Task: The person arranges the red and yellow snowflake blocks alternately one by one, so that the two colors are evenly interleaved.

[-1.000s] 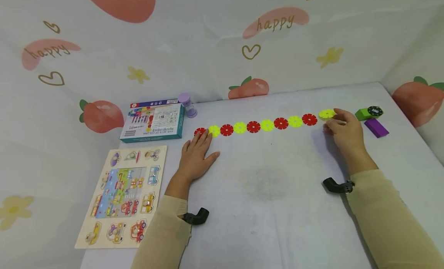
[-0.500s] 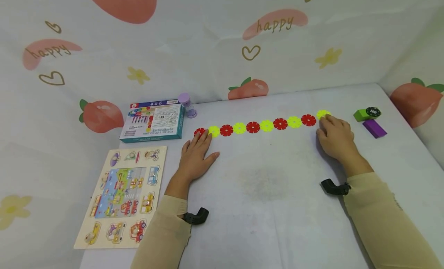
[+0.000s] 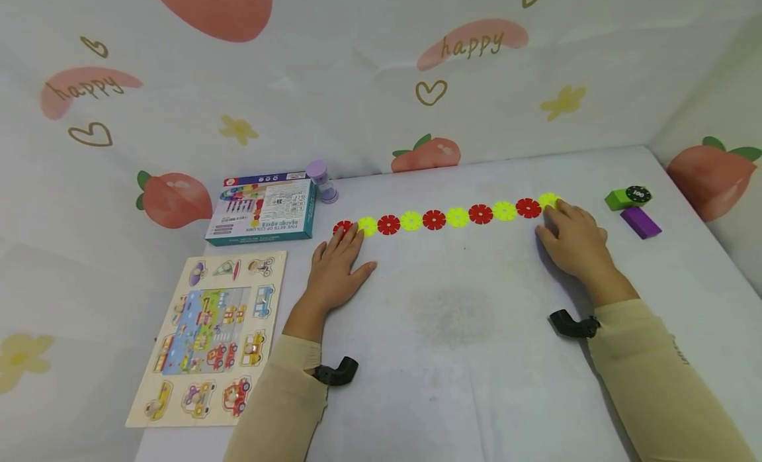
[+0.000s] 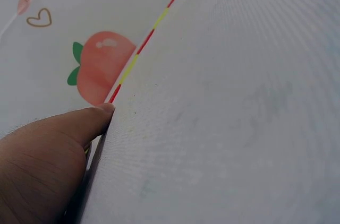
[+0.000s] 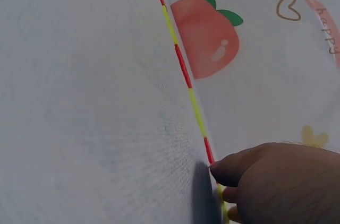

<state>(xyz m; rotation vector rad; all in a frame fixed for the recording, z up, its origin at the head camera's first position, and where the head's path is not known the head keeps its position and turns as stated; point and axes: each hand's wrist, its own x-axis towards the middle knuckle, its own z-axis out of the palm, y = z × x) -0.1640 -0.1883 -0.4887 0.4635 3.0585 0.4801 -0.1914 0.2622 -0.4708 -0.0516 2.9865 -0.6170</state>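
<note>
A row of round, notched flower discs, red and yellow by turns, lies flat across the white table. My left hand [image 3: 336,277] rests at the row's left end. Its spread fingers lie over part of the end red disc [image 3: 340,226] and touch the edge of a yellow disc [image 3: 368,226]. At the other end my right hand [image 3: 577,240] touches the last yellow disc [image 3: 548,200] with its fingertips and partly covers it. That disc sits close against a red disc [image 3: 528,208]. In the right wrist view my right thumb [image 5: 226,168] is beside the row's edge.
A boxed toy set [image 3: 262,210] and a purple sand timer [image 3: 322,182] stand at the back left. A wooden peg puzzle [image 3: 205,343] lies in front of them. At the right are a green block [image 3: 617,198], a black disc marked 100 [image 3: 639,194] and a purple block [image 3: 641,222].
My right hand has set the last yellow disc down, let go of its pinch, and slid it left against the red disc. My left hand has stayed still.
</note>
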